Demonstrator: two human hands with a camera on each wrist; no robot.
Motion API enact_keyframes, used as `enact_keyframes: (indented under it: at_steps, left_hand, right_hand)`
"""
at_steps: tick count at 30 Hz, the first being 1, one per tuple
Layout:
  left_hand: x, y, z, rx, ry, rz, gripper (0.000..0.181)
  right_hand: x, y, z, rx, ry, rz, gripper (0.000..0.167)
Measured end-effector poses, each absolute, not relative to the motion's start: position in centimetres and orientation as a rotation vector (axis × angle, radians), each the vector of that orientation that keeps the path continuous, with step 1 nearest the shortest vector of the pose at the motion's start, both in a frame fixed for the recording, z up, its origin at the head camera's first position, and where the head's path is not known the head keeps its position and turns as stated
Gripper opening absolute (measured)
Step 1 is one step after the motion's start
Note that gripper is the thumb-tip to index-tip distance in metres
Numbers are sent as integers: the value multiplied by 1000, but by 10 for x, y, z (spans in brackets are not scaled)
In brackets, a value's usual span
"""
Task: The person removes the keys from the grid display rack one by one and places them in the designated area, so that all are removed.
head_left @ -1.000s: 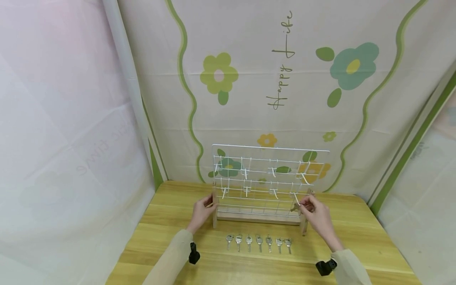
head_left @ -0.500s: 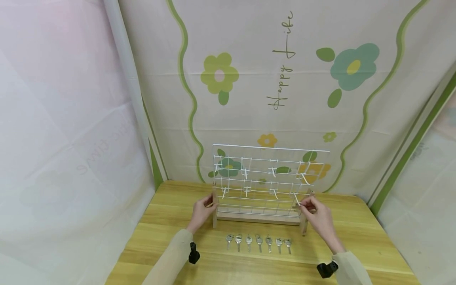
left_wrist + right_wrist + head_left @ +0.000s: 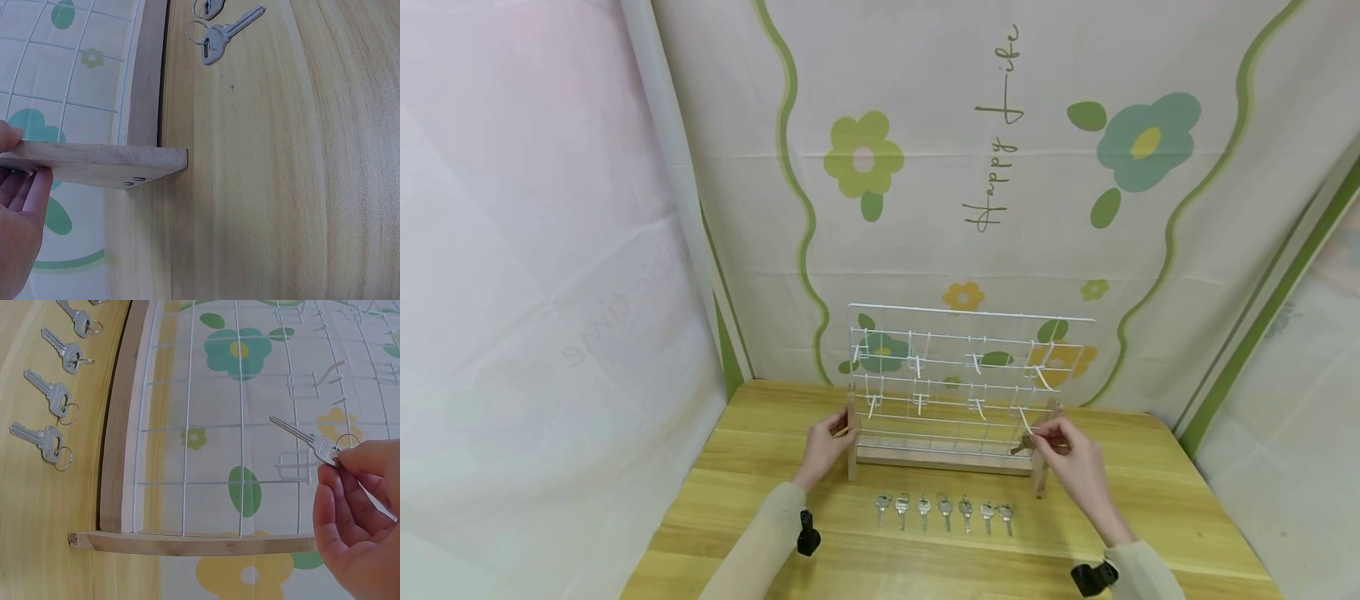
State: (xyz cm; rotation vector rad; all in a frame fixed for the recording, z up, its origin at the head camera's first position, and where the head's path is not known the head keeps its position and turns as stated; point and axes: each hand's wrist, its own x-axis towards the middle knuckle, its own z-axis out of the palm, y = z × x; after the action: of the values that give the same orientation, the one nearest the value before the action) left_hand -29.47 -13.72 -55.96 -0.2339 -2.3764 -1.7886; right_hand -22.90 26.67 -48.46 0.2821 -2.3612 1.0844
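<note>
A white wire grid rack (image 3: 972,312) stands upright in a wooden base, with two rows of white hooks on it. My left hand (image 3: 826,446) grips the rack's left wooden post (image 3: 94,164), thumb on one face and fingers on the other. At the lower right hook (image 3: 1026,419), my right hand (image 3: 1072,457) pinches a silver key (image 3: 323,450) by its head and ring (image 3: 347,442). The key's blade points away from the fingertips, in front of the grid. Whether the ring touches the hook is too small to tell.
Several silver keys (image 3: 945,507) with rings lie in a row on the wooden table (image 3: 925,567), in front of the rack's base (image 3: 940,458). A flower-printed cloth (image 3: 925,233) hangs behind, and pale cloth walls stand on both sides.
The key in my right hand has turned so its blade now slants down to the left. My right hand and wrist have shifted slightly right. The left hand stays on the post.
</note>
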Motion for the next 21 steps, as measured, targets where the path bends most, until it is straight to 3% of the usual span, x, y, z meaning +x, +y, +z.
enact_keyframes:
  at_steps: [21]
  left_hand:
    - [-295, -138, -560, -227, -2361, -1832, 51]
  right_hand:
    - [-213, 284, -510, 336, -2492, 927, 16]
